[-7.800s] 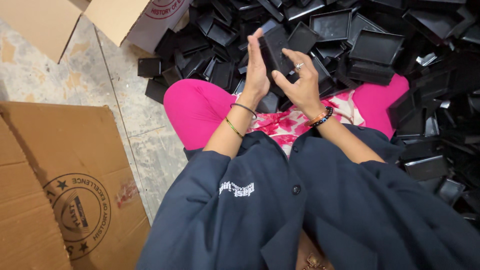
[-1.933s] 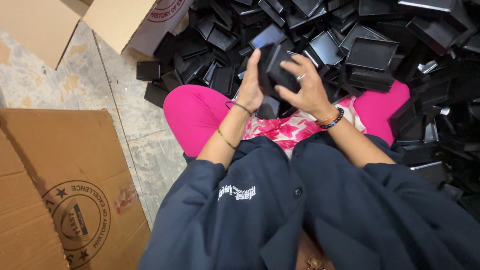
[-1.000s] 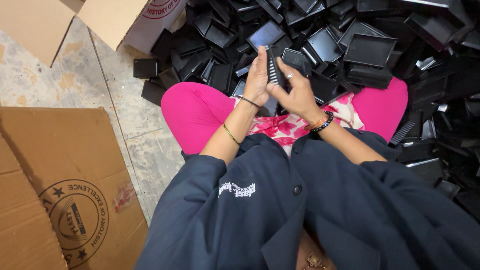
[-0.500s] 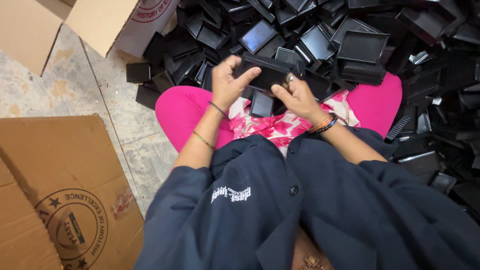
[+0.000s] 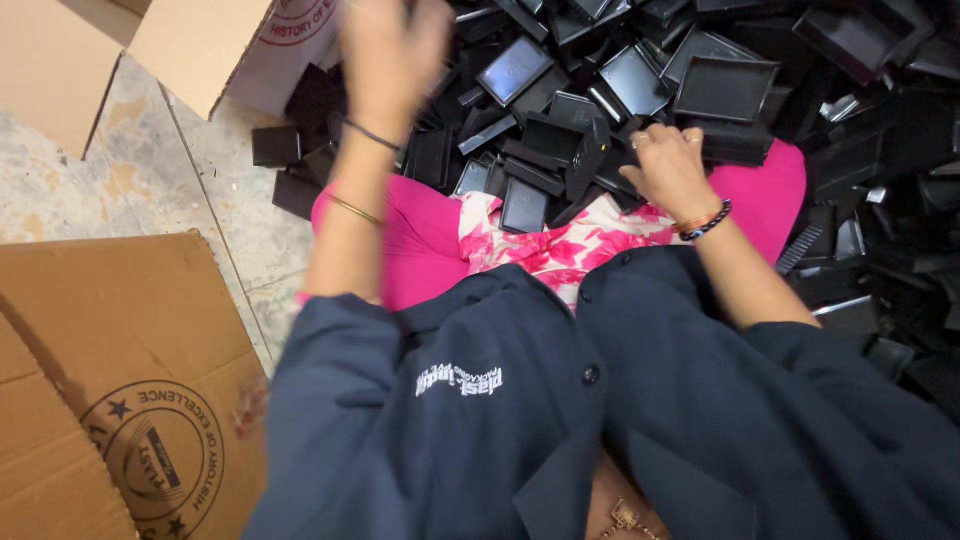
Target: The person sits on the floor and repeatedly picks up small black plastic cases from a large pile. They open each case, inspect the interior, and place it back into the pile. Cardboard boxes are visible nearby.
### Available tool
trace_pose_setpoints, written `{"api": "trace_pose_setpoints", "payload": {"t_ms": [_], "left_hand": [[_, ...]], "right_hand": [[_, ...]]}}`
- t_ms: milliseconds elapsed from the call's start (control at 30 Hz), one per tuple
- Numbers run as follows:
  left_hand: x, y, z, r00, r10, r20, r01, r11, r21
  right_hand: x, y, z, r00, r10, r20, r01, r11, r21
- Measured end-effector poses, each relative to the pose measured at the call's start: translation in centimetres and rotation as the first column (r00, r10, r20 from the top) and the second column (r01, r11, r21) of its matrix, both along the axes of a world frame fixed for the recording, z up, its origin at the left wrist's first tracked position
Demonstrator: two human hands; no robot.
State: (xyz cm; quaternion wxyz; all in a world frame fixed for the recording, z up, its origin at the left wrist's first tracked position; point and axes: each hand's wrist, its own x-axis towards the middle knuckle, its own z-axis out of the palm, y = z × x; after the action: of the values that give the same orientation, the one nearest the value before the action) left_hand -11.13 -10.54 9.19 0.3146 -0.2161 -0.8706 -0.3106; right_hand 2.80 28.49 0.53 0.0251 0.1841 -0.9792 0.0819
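Setting: concrete floor (image 5: 120,190), mottled grey and tan, person seated on it with a heap of black plastic trays (image 5: 720,90) spread ahead and to the right.
Tray in hand: right hand (image 5: 672,172) rests palm down on a small black tray (image 5: 585,160) that stands on edge at the near rim of the heap, just above the lap; fingers curl over it, closed on the piece.
Left hand: left hand (image 5: 392,45) raised high near the top edge, motion-blurred; fingers look spread, but whether anything sits in them I cannot tell.
Wrists: thin bangles on the left forearm, beaded bracelet (image 5: 705,222) on the right.
Handling note: judged from the grip, the tray is best pinched by its rims, thumb opposite fingers, and lifted straight clear so neighbouring pieces leaning on it do not slide onto the lap.
Lap: bright pink trousers (image 5: 420,250) and floral cloth, a few loose trays lying on them.
Clothing: dark blue jacket (image 5: 620,420) fills the lower view.
Surroundings: flattened cardboard sheet (image 5: 120,370) at lower left; open cardboard box (image 5: 230,45) at upper left, touching the heap.
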Motion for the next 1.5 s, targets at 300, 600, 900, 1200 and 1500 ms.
{"api": "trace_pose_setpoints", "payload": {"t_ms": [300,600,900,1200,1500], "left_hand": [[3.2,7.8,-11.3,0.906,0.032,0.423,-0.032,0.999,-0.007],[-1.7,13.6,-10.5,0.824,0.26,0.504,-0.037,0.911,-0.41],[-1.1,11.6,-10.4,0.7,0.164,0.695,-0.299,0.951,0.077],[7.5,12.3,-10.0,0.442,-0.874,0.204,-0.404,0.009,0.915],[7.0,13.3,-11.4,0.481,-0.816,0.32,-0.506,0.04,0.861]], "right_hand": [[0.0,1.4,3.8,0.992,-0.085,-0.096,0.076,0.993,-0.087],[2.9,-1.3,2.6,0.983,0.084,-0.165,-0.077,0.996,0.05],[1.2,-1.7,5.4,0.989,-0.07,0.131,0.108,0.946,-0.306],[-3.4,-11.1,4.2,0.925,0.147,0.35,0.341,0.086,-0.936],[-2.8,-11.7,3.2,0.953,0.152,0.264,0.214,0.284,-0.935]]}}
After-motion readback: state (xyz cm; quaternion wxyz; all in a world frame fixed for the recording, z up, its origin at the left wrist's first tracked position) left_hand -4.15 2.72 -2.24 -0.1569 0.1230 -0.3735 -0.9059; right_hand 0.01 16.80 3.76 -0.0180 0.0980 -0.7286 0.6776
